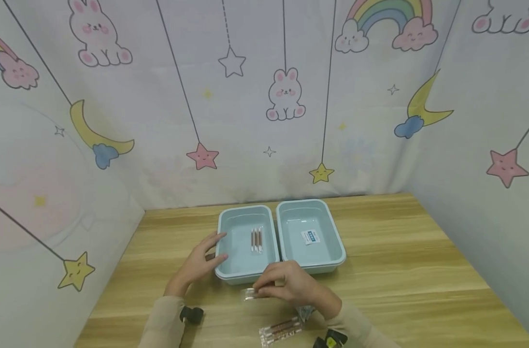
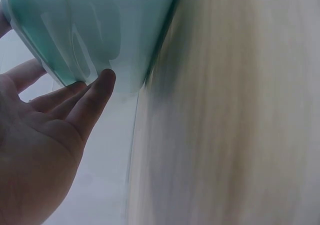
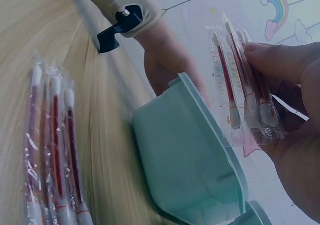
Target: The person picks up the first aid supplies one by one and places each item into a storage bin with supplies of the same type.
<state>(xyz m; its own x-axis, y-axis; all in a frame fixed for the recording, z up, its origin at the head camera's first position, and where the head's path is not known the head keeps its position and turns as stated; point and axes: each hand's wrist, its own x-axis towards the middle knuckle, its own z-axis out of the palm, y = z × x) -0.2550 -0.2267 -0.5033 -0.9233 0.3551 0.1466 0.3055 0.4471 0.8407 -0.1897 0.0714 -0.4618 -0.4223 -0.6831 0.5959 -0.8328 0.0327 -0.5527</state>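
My right hand (image 1: 292, 285) pinches a clear packet of cotton swabs (image 3: 242, 82) with red-brown sticks, just in front of the left blue basin (image 1: 245, 278). In the left wrist view, my left hand (image 2: 45, 120) touches that basin's outer wall with fairly straight fingers. The head view shows two of its digits reaching over the left rim. Inside this basin lies another packet of cotton swabs (image 1: 256, 239). One more packet of cotton swabs (image 1: 281, 331) rests on the table, below my right hand.
A second blue basin (image 1: 340, 251) stands to the right of the first, holding a small white-and-blue sachet (image 1: 310, 237). A shiny packet (image 1: 305, 312) lies partly hidden under my right wrist. Behind the wood-grain table (image 1: 421, 270) hangs a patterned cloth (image 1: 247, 121).
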